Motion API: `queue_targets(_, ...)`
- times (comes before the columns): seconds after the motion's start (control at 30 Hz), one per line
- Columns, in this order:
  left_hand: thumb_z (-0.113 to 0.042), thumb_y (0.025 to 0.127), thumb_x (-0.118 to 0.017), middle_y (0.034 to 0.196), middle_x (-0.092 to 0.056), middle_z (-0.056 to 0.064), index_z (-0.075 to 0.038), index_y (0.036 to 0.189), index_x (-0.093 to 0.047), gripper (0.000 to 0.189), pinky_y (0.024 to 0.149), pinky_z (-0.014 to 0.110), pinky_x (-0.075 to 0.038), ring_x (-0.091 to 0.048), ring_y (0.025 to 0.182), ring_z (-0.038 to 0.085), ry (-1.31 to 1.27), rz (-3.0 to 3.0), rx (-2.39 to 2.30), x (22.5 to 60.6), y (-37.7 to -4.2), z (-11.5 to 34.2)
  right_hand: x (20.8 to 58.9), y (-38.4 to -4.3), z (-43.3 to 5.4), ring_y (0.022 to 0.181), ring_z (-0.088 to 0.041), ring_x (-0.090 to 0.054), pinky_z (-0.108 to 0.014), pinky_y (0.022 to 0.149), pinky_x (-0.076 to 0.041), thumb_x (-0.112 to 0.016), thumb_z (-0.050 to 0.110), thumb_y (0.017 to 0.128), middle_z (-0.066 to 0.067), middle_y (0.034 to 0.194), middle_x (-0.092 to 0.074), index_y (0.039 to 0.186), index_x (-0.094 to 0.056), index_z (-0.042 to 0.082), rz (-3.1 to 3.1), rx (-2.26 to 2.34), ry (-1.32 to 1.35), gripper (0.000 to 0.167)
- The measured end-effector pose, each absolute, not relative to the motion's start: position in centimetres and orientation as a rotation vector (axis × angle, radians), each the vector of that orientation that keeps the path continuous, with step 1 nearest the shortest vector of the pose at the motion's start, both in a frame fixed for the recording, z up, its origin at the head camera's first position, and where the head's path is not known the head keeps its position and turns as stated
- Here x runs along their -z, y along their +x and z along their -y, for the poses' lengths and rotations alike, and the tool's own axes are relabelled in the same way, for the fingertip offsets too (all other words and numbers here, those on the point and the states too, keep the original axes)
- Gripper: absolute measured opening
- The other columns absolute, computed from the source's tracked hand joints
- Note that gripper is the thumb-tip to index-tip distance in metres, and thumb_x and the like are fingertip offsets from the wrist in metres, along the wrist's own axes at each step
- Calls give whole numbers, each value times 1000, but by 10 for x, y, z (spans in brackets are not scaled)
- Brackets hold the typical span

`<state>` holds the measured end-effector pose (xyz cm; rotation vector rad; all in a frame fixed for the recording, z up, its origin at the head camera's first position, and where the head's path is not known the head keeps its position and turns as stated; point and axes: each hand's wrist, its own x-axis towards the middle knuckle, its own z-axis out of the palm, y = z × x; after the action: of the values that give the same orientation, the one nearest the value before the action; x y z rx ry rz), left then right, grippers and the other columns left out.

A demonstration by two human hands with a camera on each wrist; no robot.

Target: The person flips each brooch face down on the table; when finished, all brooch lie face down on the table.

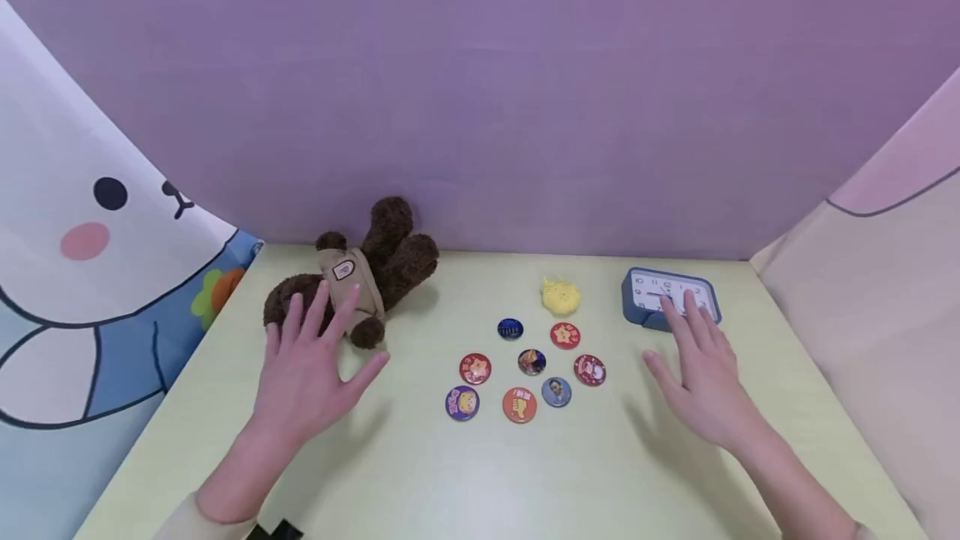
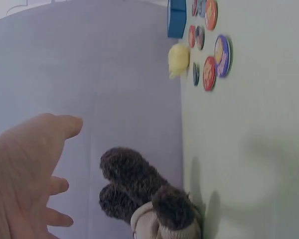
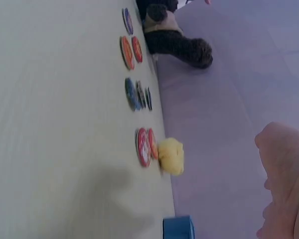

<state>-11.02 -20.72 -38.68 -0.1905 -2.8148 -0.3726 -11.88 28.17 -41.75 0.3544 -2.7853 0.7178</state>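
Note:
My left hand (image 1: 307, 377) hovers above the table with its fingers spread, holding nothing. Its fingertips overlap a dark brown teddy bear (image 1: 360, 282) in a beige top, which lies on its side at the back left. On the other side, my right hand (image 1: 705, 386) is raised over the table, fingers extended and nothing in its grasp. Two of its fingertips overlap the face of a blue alarm clock (image 1: 643, 283) in the head view. Between the hands lie several round pin badges, among them a purple one (image 1: 462, 402), an orange one (image 1: 519, 405) and a dark blue one (image 1: 510, 329).
Behind the badges sits a small fluffy yellow ball-like toy (image 1: 561, 297). A purple cloth wall (image 1: 480, 107) rises at the table's back edge, with printed cloth (image 1: 90, 290) on the left and pale cloth (image 1: 885, 315) on the right. The pale table (image 1: 480, 482) extends toward me.

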Motion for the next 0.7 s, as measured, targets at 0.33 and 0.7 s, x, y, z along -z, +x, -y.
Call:
queue_targets(0.33, -48, 93, -79, 166, -42, 26, -20, 165, -41, 86, 103, 67, -54, -43, 151, 51, -428, 2678, 542, 388, -117, 180, 406, -140, -210, 160, -49, -25, -71, 124, -28, -63, 32, 107, -17, 178, -15, 171, -17, 11, 2778, -882, 552, 81)
queue_targets(0.7, -41, 88, -86, 155, -58, 22, -15, 156, -55, 79, 100, 57, -60, -62, 134, 47, -527, 2721, 752, 416, -113, 158, 427, -131, -138, 132, -31, -66, -45, 108, -57, -78, 22, 97, -14, 154, -60, 156, -51, 7, 2768, -956, 852, 67)
